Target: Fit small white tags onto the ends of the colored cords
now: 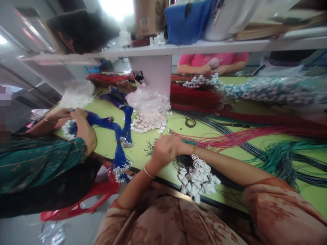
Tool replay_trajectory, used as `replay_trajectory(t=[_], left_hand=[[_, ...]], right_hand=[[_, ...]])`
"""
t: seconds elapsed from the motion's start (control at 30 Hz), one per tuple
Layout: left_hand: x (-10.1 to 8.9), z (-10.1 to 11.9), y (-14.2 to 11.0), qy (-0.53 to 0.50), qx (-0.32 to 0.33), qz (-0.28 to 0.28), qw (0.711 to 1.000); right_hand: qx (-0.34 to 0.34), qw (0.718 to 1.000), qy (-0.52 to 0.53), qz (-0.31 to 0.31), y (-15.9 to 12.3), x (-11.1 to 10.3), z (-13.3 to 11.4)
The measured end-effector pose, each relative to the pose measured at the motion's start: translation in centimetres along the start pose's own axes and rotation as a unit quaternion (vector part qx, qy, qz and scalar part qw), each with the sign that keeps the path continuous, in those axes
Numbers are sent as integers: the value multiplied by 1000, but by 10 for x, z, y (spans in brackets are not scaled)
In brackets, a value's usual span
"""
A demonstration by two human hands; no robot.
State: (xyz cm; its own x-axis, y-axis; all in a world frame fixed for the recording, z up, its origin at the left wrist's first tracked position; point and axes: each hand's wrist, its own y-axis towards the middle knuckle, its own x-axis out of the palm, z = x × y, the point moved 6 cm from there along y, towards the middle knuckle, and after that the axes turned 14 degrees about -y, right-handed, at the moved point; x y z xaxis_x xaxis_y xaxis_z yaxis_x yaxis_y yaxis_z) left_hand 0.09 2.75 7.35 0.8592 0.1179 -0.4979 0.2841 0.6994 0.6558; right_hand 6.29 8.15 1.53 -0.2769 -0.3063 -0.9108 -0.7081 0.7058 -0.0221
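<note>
My left hand [160,153] and my right hand [182,145] meet near the front edge of the yellow-green table [109,143]. Both are curled shut around a bundle of thin dark wires [150,147], whose bare ends stick out to the left. My right hand's fingers are mostly hidden behind the left one. A cluster of white connectors [198,178] on those wires lies under my right wrist at the table edge. Red wires [230,137] run off to the right just behind my hands.
At the left, a co-worker in a green sleeve [46,160] handles blue wire bundles [119,136]. Across the table, a person in pink [212,63] works. Also here: loose white connectors [148,122], plastic bags [150,100], a tape roll [190,122], teal wires [276,160], a shelf [204,46] and a red chair [84,204].
</note>
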Motion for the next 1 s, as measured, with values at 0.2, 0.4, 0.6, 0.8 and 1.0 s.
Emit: replay_trajectory(t=[0.2, 0.4, 0.6, 0.8, 1.0], left_hand=[[-66, -132, 3, 238, -325, 6, 915], [-63, -145, -4, 246, -337, -34, 908], [-89, -131, -7, 28, -357, 187, 915], [-57, -122, -9, -446, -393, 293, 749], [-22, -102, -12, -622, -400, 275, 614]], right_hand=[[-62, 988, -139, -37, -5, -3, -13], [-32, 998, 52, 0, -2, -17, 1], [-8, 966, 252, 62, 17, -25, 5], [33, 924, 367, 106, 30, -48, -12], [48, 931, 307, 190, 21, -61, 0]])
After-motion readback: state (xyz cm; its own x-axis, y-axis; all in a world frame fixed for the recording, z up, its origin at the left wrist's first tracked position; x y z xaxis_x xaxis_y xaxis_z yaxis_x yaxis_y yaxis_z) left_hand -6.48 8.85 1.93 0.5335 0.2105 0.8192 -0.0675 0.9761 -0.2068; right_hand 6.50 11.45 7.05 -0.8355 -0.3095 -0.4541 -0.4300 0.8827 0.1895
